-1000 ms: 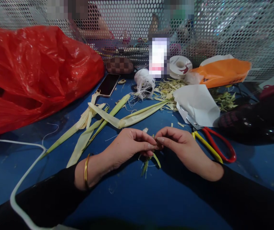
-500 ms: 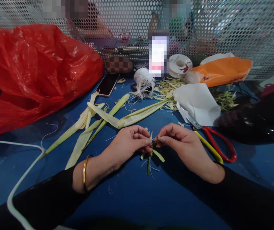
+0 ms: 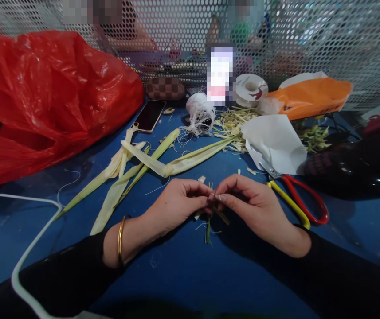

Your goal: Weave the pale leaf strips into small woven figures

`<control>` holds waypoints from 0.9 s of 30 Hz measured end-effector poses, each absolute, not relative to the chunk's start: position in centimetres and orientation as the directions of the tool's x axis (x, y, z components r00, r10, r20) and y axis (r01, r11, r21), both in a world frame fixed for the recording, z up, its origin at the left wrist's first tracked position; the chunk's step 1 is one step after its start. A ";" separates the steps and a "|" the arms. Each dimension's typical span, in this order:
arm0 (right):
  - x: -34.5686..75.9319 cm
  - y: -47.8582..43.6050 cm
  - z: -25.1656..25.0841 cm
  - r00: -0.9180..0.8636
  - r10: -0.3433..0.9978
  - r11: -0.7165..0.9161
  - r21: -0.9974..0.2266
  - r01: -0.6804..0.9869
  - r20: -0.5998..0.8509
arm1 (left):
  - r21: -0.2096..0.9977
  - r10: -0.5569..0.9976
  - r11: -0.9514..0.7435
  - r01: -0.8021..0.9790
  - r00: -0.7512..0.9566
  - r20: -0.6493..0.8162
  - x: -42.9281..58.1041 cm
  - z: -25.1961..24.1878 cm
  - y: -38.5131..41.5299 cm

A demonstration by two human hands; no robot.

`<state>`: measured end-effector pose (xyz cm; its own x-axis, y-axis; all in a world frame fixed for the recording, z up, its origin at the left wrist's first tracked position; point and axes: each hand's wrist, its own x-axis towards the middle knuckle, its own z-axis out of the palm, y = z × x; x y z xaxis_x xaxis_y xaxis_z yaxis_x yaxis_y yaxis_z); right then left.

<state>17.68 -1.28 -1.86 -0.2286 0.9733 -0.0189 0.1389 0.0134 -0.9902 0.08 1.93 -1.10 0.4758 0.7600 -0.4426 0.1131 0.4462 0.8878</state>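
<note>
My left hand, with a gold bangle at its wrist, is closed, thumb and fingers pinching a small bundle of green husk strips. My right hand is closed too, its fingertips meeting those of the left over the bundle. Much of the bundle is hidden behind the fingers; strip ends and thin white threads stick out below. Pale green husk leaves lie beyond my left hand. Scissors with one red and one yellow handle lie right of my right hand, their blades under white paper.
A red plastic bag fills the left. Along the back are a dark phone, checkered pouch, white thread, lit phone, white spool and orange packet. A white cable crosses front left. People sit behind the perforated screen.
My two hands have come together, so their fingertips now meet over the bundle. The strip that stuck out to the right is now partly covered. The things around have not moved.
</note>
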 end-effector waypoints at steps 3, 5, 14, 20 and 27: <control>17.7 -1.2 -1.8 -0.225 0.974 0.030 -0.992 0.125 0.001 | 0.888 0.758 0.447 0.111 0.479 -0.442 0.0 -1.2 1.9; 17.7 -1.1 -1.8 -0.183 0.983 0.039 -0.990 0.132 0.015 | 0.894 0.767 0.433 0.111 0.476 -0.430 0.0 -1.2 1.9; 18.8 0.1 -1.7 -0.273 0.958 0.005 -0.950 0.311 -0.084 | 0.893 0.782 0.443 0.074 0.454 -0.426 0.2 -1.2 2.1; 18.4 -0.4 -2.0 -0.239 0.971 0.085 -0.922 0.377 -0.008 | 0.891 0.785 0.447 0.075 0.444 -0.432 0.1 -1.1 2.1; 18.2 -0.5 -2.1 -0.224 0.974 0.115 -0.899 0.423 0.019 | 0.883 0.770 0.464 0.068 0.462 -0.440 0.1 -1.3 2.1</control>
